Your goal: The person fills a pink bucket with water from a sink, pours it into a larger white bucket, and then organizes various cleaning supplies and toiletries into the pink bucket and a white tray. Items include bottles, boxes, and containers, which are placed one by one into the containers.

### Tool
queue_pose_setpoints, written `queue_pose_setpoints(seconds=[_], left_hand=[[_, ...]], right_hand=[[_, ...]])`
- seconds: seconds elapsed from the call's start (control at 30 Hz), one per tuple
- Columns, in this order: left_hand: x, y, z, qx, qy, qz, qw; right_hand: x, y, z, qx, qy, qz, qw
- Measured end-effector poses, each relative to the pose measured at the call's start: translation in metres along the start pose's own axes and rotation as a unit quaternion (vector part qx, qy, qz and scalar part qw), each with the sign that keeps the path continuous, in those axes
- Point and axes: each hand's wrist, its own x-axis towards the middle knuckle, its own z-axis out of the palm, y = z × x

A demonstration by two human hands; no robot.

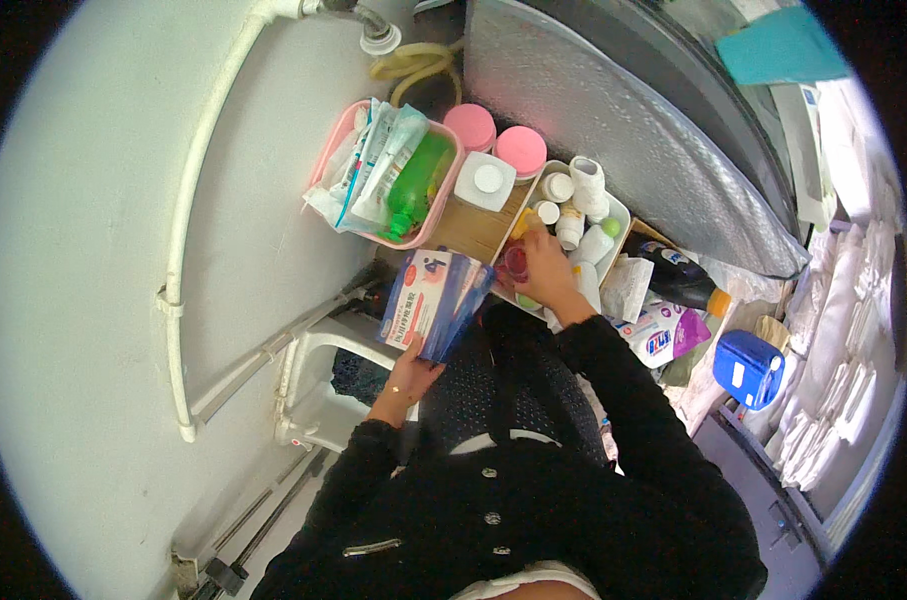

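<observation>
My left hand point(406, 382) grips several flat blue-and-white cardboard boxes point(423, 296) by their lower end. The boxes bear writing and are slightly fanned out. Over the left part of a white plastic tray point(620, 225), my right hand point(549, 271) has its fingers and thumb around a small red translucent container point(516, 264). Beside that hand in the tray stand white plastic bottles point(570, 225), a white jar point(557, 187) and a bottle with a light green cap point(610, 227). A yellow item point(522, 223) lies partly hidden by my fingers.
A pink basket point(447, 196) holds a green bottle point(416, 176) and plastic packets point(382, 157). Near it are pink-lidded jars point(521, 151) and a square white container point(485, 182). A dark bottle point(674, 274) and a blue jerrycan point(748, 369) lie right; a white plastic stool point(314, 375) stands left.
</observation>
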Motion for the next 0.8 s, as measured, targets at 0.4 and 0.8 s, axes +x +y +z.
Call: queue_pose_setpoints(seconds=[0.4,0.8], left_hand=[[0.046,0.007,0.025,-0.089,-0.147,-0.121,0.978],[0.115,0.032,0.012,-0.07,-0.079,-0.093,0.99]], right_hand=[[-0.07,0.05,-0.068,0.133,0.257,0.141,0.947],[-0.086,0.041,-0.059,0.167,0.276,0.15,0.935]])
